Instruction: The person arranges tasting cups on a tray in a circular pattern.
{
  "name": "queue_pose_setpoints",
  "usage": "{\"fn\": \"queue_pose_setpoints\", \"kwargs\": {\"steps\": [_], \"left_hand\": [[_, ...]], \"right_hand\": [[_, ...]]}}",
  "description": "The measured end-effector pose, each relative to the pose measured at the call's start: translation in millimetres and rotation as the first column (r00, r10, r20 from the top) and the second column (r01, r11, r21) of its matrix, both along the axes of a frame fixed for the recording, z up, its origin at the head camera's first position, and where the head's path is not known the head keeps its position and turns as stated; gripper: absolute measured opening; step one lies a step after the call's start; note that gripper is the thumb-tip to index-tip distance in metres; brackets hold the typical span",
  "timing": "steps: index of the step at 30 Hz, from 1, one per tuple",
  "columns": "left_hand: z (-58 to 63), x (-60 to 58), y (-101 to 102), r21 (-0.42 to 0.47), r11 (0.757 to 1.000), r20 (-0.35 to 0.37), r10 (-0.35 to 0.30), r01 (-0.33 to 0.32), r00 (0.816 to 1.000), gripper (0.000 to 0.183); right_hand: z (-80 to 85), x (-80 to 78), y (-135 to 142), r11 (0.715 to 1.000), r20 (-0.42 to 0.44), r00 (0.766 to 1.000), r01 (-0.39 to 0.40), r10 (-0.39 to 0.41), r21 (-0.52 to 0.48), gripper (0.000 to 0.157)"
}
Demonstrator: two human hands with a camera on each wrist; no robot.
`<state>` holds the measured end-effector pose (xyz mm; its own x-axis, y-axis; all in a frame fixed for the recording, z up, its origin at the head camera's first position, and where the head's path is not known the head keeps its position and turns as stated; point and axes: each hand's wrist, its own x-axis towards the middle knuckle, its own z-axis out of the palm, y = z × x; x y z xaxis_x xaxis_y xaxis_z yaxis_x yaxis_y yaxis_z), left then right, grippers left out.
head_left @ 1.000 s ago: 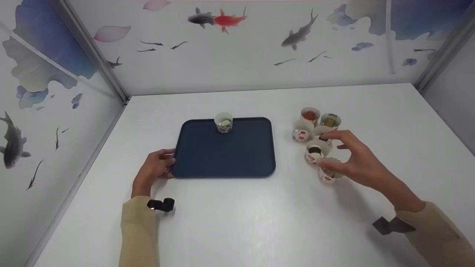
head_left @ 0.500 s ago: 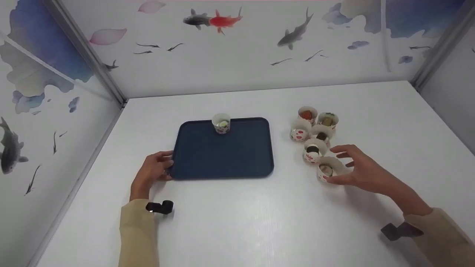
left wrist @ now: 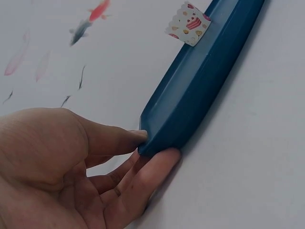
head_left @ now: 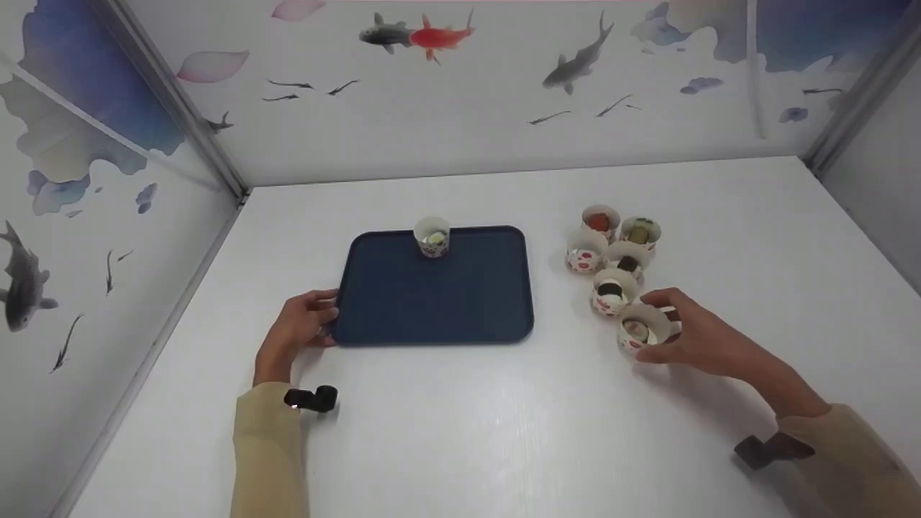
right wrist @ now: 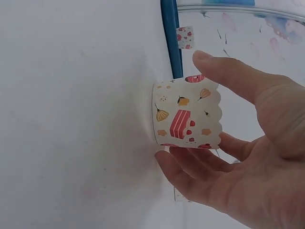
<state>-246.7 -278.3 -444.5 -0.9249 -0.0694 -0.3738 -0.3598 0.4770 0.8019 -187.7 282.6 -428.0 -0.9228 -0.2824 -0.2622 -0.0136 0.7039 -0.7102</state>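
Note:
My left hand [head_left: 302, 324] pinches the near-left corner of a dark blue tray [head_left: 439, 309]. In the left wrist view its thumb lies on the rim [left wrist: 174, 112], with fingers curled against the tray's outer side. My right hand [head_left: 701, 334] is spread around the nearest paper baking cup [head_left: 633, 345], which stands on the table holding a small pale piece. In the right wrist view the thumb [right wrist: 228, 71] stands a little off this cup's wall, and the fingers are close along the opposite side.
Several more printed paper cups [head_left: 608, 306] with small food-like pieces cluster just beyond the right hand. Another cup [head_left: 433, 244] stands at the tray's far edge. Printed fish walls enclose the white table [head_left: 446, 432] at the back and sides.
My right hand has come back toward me from over the cluster, down around the nearest cup, its thumb and fingers drawing closer to it. The left hand has kept its place on the tray.

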Motion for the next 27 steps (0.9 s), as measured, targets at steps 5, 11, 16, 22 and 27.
{"fn": "queue_pose_setpoints", "kwargs": {"steps": [5, 11, 16, 22, 27], "left_hand": [[-0.1, 0.2, 0.4, 0.005, 1.0, -0.005, -0.005, 0.005, 1.0, 0.048], [-1.1, 0.5, -0.2, 0.001, 1.0, -0.004, -0.006, 0.006, 1.0, 0.048], [-2.5, 0.4, 0.0, 0.005, 1.0, -0.014, 0.0, 0.0, 1.0, 0.048], [-4.4, 1.7, -1.0, 0.016, 1.0, -0.01, 0.007, -0.007, 1.0, 0.048], [-2.0, 1.8, 0.1, 0.017, 1.0, -0.01, 0.014, -0.013, 1.0, 0.048]], "right_hand": [[-6.6, -3.0, -1.7, 0.998, -0.016, 1.0, 0.025, -0.024, 0.05, 0.087], [-8.0, -5.4, -3.0, 0.996, -0.028, 0.999, 0.02, -0.018, 0.085, 0.082], [-3.6, -3.3, -6.8, 0.996, -0.025, 1.0, 0.012, -0.009, 0.084, 0.079], [-0.1, 2.9, -14.8, 0.999, -0.061, 0.998, -0.025, 0.027, 0.034, 0.072], [3.8, 7.0, -24.5, 0.999, -0.084, 0.995, -0.05, 0.049, -0.011, 0.071]]}}
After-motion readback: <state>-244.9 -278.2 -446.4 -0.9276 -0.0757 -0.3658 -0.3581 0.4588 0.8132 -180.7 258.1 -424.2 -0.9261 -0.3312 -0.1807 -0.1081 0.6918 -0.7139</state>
